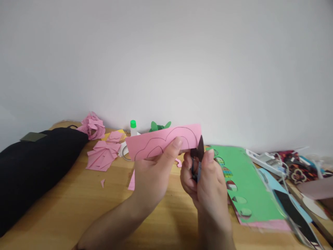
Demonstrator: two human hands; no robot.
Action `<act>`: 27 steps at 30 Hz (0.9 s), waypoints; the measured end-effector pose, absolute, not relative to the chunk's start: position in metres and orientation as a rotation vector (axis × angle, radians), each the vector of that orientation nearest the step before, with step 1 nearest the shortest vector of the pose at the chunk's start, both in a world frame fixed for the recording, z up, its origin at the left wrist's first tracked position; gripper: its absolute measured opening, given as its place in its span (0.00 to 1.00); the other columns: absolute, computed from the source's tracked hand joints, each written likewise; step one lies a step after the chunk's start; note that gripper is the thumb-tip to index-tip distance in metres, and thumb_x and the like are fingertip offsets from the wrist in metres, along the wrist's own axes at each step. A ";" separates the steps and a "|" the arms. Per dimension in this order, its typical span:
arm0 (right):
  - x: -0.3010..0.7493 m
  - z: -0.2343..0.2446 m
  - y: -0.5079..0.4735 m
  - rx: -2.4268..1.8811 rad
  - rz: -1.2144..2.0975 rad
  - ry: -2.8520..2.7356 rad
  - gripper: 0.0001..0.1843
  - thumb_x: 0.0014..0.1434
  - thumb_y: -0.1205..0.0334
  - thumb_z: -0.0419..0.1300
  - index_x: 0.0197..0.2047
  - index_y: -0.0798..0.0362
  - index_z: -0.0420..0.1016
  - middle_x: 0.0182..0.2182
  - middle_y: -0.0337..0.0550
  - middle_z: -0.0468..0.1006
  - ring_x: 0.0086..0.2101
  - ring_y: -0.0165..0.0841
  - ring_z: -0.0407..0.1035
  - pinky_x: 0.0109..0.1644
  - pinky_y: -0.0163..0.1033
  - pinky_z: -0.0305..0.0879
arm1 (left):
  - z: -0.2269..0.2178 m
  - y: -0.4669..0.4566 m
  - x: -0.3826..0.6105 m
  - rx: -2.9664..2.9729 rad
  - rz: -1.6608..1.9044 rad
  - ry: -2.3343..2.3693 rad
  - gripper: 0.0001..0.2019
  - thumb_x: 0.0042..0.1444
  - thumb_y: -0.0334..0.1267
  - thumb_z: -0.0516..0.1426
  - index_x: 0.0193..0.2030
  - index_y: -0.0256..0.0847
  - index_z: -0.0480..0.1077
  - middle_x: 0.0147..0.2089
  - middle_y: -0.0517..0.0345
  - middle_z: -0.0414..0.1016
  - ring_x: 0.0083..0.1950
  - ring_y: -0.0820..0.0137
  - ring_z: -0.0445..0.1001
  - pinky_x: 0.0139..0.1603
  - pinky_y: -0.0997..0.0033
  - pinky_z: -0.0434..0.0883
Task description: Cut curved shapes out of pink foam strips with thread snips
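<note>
My left hand point(153, 173) pinches a strip of pink paper point(161, 139) by its lower edge, thumb in front. Dark curved lines are drawn on the strip, forming rounded, cloud-like outlines. Closed around a pair of scissors point(200, 149), my right hand point(208, 180) is just right of the left one. The dark blades point upward at the right end of the strip, near the drawn line. Whether they are cutting into the paper at this instant I cannot tell. My fingers hide most of the scissor handles.
Pink paper pieces point(102, 156) and a crumpled pink heap point(92, 125) lie at the left, beside a black cloth item point(33, 170). A green-capped glue stick point(133, 127) stands near the wall. Green sheets point(249, 180) in clear plastic and assorted clutter point(299, 166) occupy the right side.
</note>
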State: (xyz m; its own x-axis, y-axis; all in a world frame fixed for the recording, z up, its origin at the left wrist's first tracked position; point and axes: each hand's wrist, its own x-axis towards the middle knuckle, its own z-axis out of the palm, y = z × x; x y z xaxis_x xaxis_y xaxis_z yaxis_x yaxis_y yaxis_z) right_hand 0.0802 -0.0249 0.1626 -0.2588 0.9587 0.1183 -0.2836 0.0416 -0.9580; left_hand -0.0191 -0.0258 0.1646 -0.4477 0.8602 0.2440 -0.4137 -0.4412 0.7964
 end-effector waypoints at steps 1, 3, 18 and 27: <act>0.080 0.163 -0.025 -0.799 1.462 -1.228 0.26 0.64 0.37 0.52 0.29 0.52 0.66 0.13 0.26 0.53 0.14 0.23 0.41 0.16 0.30 0.39 | 0.164 -0.026 -0.019 0.839 1.966 0.858 0.06 0.55 0.40 0.65 0.29 0.43 0.78 0.27 0.63 0.79 0.28 0.74 0.75 0.29 0.76 0.76; 0.080 0.163 -0.025 -0.796 1.463 -1.229 0.25 0.64 0.38 0.52 0.29 0.52 0.67 0.13 0.27 0.53 0.14 0.23 0.41 0.16 0.30 0.40 | 0.164 -0.027 -0.018 0.840 1.958 0.873 0.06 0.55 0.40 0.65 0.29 0.43 0.78 0.28 0.62 0.79 0.29 0.73 0.75 0.30 0.76 0.76; 0.079 0.160 -0.022 -0.749 1.451 -1.224 0.25 0.66 0.40 0.51 0.28 0.52 0.65 0.13 0.27 0.53 0.14 0.22 0.42 0.16 0.29 0.39 | 0.163 -0.027 -0.018 0.826 1.953 0.880 0.06 0.55 0.42 0.65 0.31 0.43 0.79 0.33 0.61 0.81 0.37 0.71 0.78 0.39 0.73 0.77; 0.082 0.160 -0.022 -0.775 1.439 -1.244 0.25 0.66 0.40 0.52 0.27 0.51 0.64 0.13 0.27 0.53 0.14 0.23 0.43 0.15 0.29 0.39 | 0.162 -0.027 -0.019 0.831 1.928 0.909 0.06 0.55 0.44 0.65 0.31 0.45 0.79 0.32 0.61 0.81 0.37 0.70 0.78 0.40 0.71 0.76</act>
State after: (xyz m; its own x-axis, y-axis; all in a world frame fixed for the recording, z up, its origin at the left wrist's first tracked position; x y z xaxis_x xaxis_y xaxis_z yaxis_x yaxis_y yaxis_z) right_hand 0.0820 -0.0222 0.1601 -0.2564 0.9551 0.1488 -0.2852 0.0723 -0.9557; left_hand -0.0186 -0.0266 0.1622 -0.4383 0.8746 0.2074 -0.3964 -0.3952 0.8286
